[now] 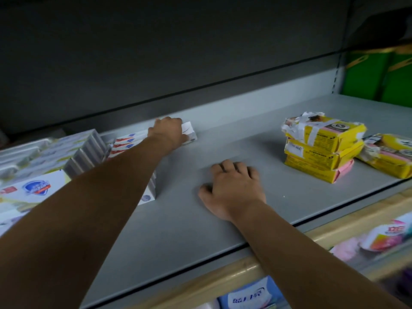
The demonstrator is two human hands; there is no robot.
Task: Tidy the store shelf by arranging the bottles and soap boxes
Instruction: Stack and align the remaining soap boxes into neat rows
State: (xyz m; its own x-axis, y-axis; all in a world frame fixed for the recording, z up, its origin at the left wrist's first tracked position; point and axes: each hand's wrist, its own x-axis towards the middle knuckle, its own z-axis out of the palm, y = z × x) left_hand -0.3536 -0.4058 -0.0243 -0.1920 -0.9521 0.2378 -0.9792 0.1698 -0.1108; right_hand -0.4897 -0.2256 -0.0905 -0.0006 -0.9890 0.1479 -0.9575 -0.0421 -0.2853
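**Soap boxes half sorted, yellow packs still loose**

Your left hand reaches to the back of the shelf and closes over a white soap box, fingers curled over its top and far side; that box lies at the right-hand end of a row of red-and-white boxes running along the back wall. Your grip there looks firm, though the fingertips are hidden behind the box. Your right hand holds nothing: it rests on the bare grey shelf near the front edge, fingers loosely bent, as if bracing you.

To the left of your reaching arm, the white soap boxes with the blue shield stand packed together in close ranks, so that side looks largely done. The box in your left hand seems to be the last piece of that block to be squared up or pushed into line.

Well apart to the right, the work is plainly left. A stack of yellow soap packs sits three high with torn, taped wrappers, and another yellow pack lies beside it at an angle. A green carton stands in the far corner. No bottles show on this shelf; you may find them elsewhere.
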